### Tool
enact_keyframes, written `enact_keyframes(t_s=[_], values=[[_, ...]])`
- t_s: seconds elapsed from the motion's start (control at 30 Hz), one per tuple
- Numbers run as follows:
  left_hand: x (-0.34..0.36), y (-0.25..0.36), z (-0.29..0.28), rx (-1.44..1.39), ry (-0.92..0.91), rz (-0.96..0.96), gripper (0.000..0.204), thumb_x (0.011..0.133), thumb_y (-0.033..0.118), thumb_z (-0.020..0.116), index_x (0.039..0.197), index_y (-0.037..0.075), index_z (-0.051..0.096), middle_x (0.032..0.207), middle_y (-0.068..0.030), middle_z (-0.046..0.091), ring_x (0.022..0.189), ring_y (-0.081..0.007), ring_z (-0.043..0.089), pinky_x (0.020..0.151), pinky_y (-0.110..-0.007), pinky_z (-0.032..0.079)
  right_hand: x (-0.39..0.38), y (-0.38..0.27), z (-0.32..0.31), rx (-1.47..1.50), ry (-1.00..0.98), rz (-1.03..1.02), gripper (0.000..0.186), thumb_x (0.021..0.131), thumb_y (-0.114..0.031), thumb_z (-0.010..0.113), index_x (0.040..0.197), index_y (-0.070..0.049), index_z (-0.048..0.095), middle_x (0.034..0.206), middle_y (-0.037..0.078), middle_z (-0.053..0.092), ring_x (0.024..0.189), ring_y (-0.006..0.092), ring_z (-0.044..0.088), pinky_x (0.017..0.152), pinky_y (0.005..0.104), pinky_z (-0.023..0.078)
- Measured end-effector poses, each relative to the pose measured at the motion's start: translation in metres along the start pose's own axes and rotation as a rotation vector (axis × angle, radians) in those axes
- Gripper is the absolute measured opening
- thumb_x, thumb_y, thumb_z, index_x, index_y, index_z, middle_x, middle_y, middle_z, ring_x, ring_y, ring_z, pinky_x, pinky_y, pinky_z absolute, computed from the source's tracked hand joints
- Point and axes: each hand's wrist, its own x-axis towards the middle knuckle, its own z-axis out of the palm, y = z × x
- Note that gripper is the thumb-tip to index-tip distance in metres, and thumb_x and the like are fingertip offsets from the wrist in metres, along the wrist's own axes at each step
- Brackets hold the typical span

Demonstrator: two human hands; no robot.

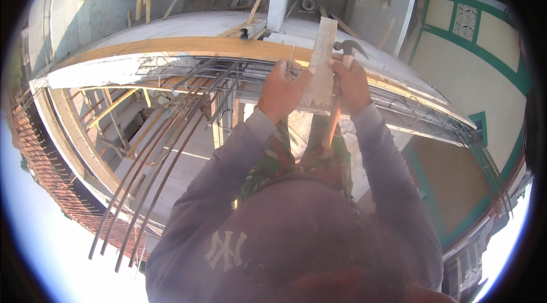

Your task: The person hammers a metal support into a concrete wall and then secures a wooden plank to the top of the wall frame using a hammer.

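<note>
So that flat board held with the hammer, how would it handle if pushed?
The board looks like stiff, straight wood, so it probably won't flex. Thin and narrow, it's likely light. Pinched upright between left hand and right hand, it could tip if released.

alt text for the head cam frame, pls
Seen from above, a person's left hand and right hand press a short wooden board against a formwork beam; the right hand also grips a claw hammer. Curved rebar sweeps down at left.
</note>
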Motion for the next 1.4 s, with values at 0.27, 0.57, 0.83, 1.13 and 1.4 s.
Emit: enact_keyframes(t_s=[0.27,0.57,0.83,1.13,1.4], values=[[0.012,0.05,0.025,1.051,-0.054,0.114,0.093,0.07,0.067,0.082,0.115,-0.011,0.062,0.104,-0.0264,0.071,0.095,-0.0366,0.072,0.085,-0.043,0.056,0.032,0.017,0.004,0.0,0.118,-0.026,0.027,0.091,-0.011,0.071,0.113,0.003,0.067,0.082,0.004,0.066,0.054,0.0113,0.055,0.046,0.0287,0.044],[0.112,0.069,0.023,1.095,-0.17,-0.075,0.092,0.067,0.062,0.082,0.116,-0.014,0.064,0.11,-0.0259,0.072,0.099,-0.0355,0.072,0.087,-0.04,0.055,0.121,0.011,0.0,0.221,0.086,0.139,0.011,0.089,-0.005,0.07,0.095,0.001,0.065,0.076,0.012,0.063,0.05,0.0175,0.049,0.043,0.0343,0.038],[0.235,0.018,-0.015,1.341,-0.124,-0.247,0.086,0.069,0.063,0.08,0.11,-0.013,0.072,0.11,-0.0277,0.073,0.101,-0.0374,0.072,0.087,-0.042,0.054,0.237,0.012,-0.065,-0.311,-0.251,-0.017,0.023,0.095,-0.017,0.064,0.1,0.005,0.061,0.086,0.015,0.064,0.056,0.0158,0.049,0.05,0.0311,0.046],[0.291,-0.074,-0.017,1.564,-0.208,-0.485,0.074,0.075,0.066,0.072,0.115,0.004,0.079,0.123,-0.021,0.073,0.115,-0.0343,0.07,0.098,-0.04,0.051,0.274,0.001,-0.117,-0.48,-0.259,0.184,0.031,0.095,-0.019,0.053,0.119,0.0,0.05,0.09,0.011,0.056,0.065,0.0112,0.047,0.052,0.0283,0.046],[0.31,-0.096,-0.024,1.57,-0.244,-0.598,0.074,0.084,0.067,0.064,0.129,0.009,0.073,0.139,-0.0156,0.066,0.13,-0.0327,0.062,0.11,-0.041,0.045,0.286,0.028,-0.045,-0.329,-0.219,0.423,0.034,0.099,-0.018,0.049,0.127,0.001,0.05,0.097,0.012,0.06,0.066,0.0125,0.051,0.053,0.0301,0.05]])
